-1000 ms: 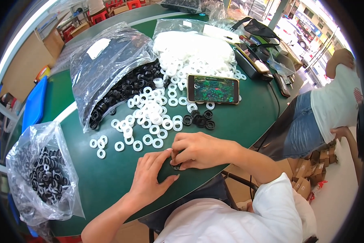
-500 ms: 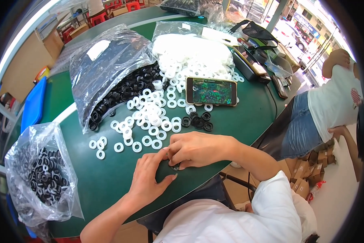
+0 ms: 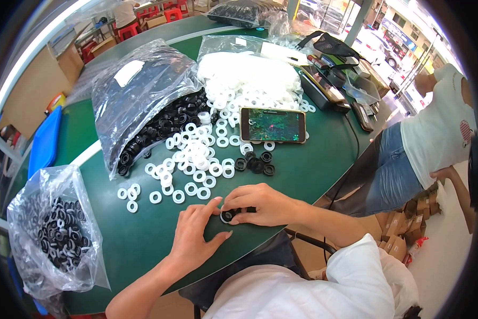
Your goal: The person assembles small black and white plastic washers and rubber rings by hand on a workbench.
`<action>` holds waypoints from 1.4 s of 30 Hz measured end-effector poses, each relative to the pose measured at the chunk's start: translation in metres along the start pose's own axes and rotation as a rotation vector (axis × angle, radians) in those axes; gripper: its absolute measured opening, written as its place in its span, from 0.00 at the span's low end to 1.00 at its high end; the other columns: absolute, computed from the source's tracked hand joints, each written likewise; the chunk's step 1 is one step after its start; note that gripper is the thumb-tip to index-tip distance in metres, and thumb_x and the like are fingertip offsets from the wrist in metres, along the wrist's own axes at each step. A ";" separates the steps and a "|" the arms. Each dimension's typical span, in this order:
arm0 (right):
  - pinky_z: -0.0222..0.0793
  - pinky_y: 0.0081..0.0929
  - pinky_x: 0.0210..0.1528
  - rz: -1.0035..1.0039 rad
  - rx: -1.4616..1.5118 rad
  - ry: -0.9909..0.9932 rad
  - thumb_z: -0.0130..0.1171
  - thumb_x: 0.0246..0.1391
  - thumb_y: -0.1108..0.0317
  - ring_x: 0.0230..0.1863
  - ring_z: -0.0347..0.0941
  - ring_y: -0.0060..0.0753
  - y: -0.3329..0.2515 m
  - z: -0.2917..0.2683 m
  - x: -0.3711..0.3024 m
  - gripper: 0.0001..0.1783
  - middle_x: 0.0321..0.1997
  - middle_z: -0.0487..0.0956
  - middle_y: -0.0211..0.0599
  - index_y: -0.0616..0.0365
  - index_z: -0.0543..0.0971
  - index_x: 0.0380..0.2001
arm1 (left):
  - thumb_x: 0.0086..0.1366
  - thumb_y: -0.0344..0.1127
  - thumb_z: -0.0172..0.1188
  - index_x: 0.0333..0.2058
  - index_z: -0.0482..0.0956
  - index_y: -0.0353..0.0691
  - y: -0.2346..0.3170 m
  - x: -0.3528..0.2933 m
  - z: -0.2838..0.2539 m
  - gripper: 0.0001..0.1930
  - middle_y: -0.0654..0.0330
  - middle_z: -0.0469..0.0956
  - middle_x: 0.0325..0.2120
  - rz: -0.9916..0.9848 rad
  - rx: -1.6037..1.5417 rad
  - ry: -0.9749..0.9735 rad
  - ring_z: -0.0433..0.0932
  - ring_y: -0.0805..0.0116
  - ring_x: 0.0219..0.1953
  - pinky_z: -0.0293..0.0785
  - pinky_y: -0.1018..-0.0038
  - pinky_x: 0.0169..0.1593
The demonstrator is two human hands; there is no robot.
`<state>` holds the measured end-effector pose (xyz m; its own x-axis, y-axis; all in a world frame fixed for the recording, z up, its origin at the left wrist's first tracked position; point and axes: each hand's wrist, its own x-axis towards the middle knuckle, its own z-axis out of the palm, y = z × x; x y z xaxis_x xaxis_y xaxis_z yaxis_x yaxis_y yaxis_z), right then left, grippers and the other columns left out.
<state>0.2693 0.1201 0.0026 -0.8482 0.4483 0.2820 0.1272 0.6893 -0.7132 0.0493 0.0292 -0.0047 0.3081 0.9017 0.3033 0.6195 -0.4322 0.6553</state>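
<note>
From where I stand, the seated person's right hand [image 3: 264, 205] is closed on a small black-and-white ring [image 3: 226, 217], pinched between thumb and fingers at the near side of the green table [image 3: 143, 242]. The left hand [image 3: 192, 229] is open, thumb and fingers parted, its fingertips just beside the ring; I cannot tell whether they touch it. The left palm faces the right hand.

Beyond the hands lies a loose spread of white rings [image 3: 197, 155], some stacked on others. A small cluster of black rings [image 3: 256, 165] sits at its right, just in front of a phone [image 3: 272, 125] with a lit screen. Behind the spread, a large clear bag [image 3: 143, 80] lies with black rings at its mouth, and white rings are heaped beside it. At the left edge, an open plastic bag [image 3: 92, 255] contains many black and white rings. A blue tray [image 3: 46, 139] is noted farther back.
</note>
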 end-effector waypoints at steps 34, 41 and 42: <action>0.77 0.30 0.33 -0.056 0.046 0.412 0.70 0.49 0.76 0.32 0.81 0.38 -0.021 0.019 -0.009 0.12 0.37 0.83 0.37 0.59 0.84 0.39 | 0.56 0.19 0.69 0.42 0.82 0.35 -0.003 -0.002 0.008 0.15 0.54 0.86 0.38 0.107 -0.280 0.278 0.87 0.63 0.36 0.83 0.73 0.37; 0.77 0.30 0.31 -0.069 -0.003 0.378 0.70 0.49 0.75 0.31 0.81 0.38 -0.020 0.023 -0.012 0.11 0.36 0.84 0.36 0.59 0.85 0.37 | 0.54 0.20 0.70 0.40 0.83 0.35 0.006 -0.004 0.000 0.13 0.55 0.86 0.36 0.089 -0.205 0.200 0.87 0.64 0.32 0.82 0.74 0.34; 0.77 0.30 0.31 -0.077 0.001 0.368 0.70 0.49 0.75 0.31 0.81 0.37 -0.020 0.023 -0.012 0.11 0.36 0.84 0.36 0.59 0.85 0.38 | 0.54 0.20 0.70 0.40 0.83 0.35 0.006 -0.005 0.000 0.13 0.55 0.86 0.36 0.084 -0.201 0.203 0.87 0.64 0.32 0.82 0.74 0.34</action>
<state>0.2649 0.0879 -0.0016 -0.6140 0.5700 0.5460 0.0695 0.7281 -0.6819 0.0517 0.0221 -0.0021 0.1896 0.8558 0.4813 0.4365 -0.5125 0.7394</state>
